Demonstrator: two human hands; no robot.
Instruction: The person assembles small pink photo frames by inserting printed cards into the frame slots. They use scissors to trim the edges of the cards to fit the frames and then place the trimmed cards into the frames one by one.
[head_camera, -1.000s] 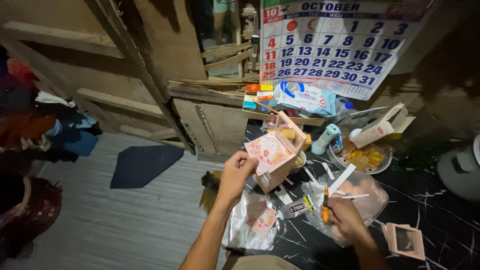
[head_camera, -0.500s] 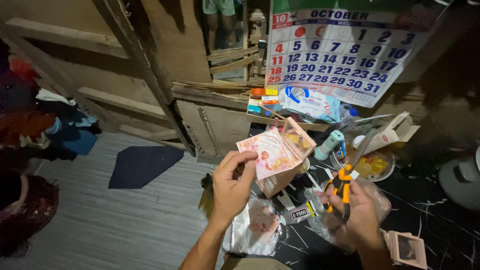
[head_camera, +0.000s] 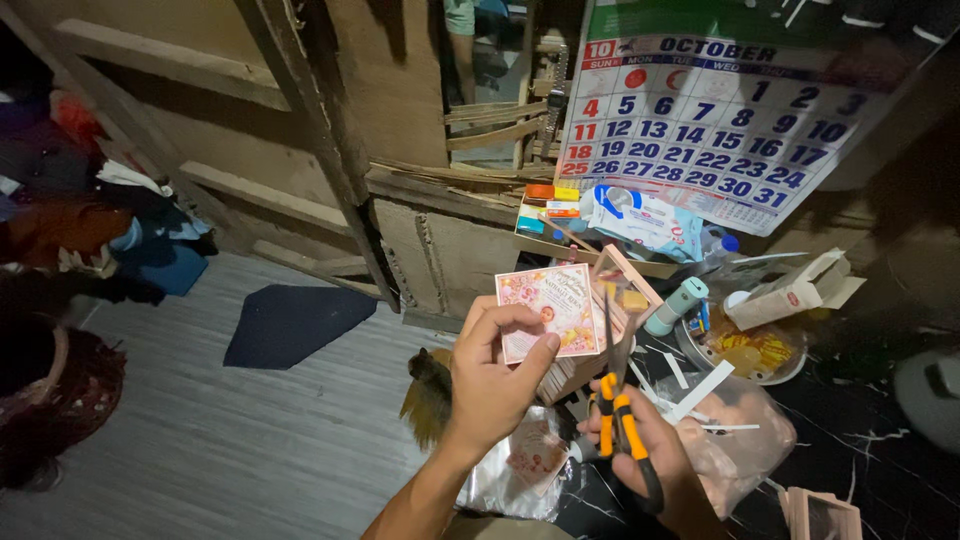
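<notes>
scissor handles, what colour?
Orange and black: the scissors in the right hand show orange inner grips on black loops, seen in the head view.

A pink square printed card (head_camera: 548, 310) is sitting in the left hand (head_camera: 497, 385). A white-and-blue wall calendar (head_camera: 712, 120) is hanging above a blue-white pouch (head_camera: 640, 218) and an open white carton (head_camera: 790, 290).

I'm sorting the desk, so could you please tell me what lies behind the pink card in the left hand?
Behind the pink card held by the left hand stands a small wooden box, partly covered; yellow bits show inside, the rest is hidden.
</notes>
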